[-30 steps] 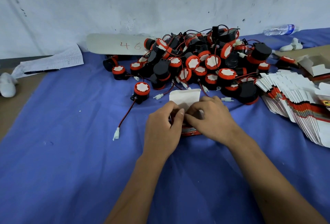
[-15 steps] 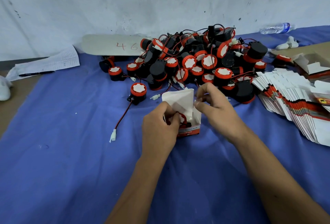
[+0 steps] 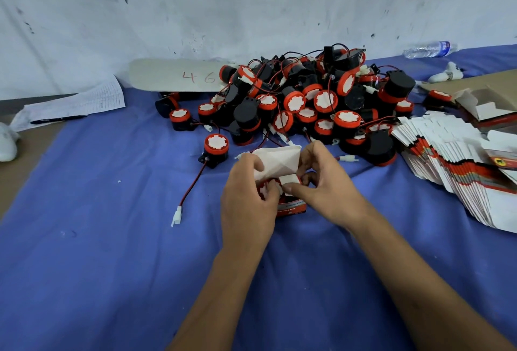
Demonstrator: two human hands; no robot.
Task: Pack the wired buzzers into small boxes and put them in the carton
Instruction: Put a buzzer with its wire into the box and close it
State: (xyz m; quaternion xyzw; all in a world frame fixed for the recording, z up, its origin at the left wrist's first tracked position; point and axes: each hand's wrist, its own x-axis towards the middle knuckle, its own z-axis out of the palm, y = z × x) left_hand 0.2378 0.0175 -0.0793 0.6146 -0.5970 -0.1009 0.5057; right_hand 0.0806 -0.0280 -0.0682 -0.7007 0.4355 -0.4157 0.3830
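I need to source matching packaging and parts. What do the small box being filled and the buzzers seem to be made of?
Small box: thin printed card, white inside, seemingly; its flaps bend under the fingers. Buzzers: likely moulded plastic, matt black bodies, red rims, white faces.

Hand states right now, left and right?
Left hand: fingers curled, pressing the buzzer into the small box.
Right hand: pinching the box's white flap.
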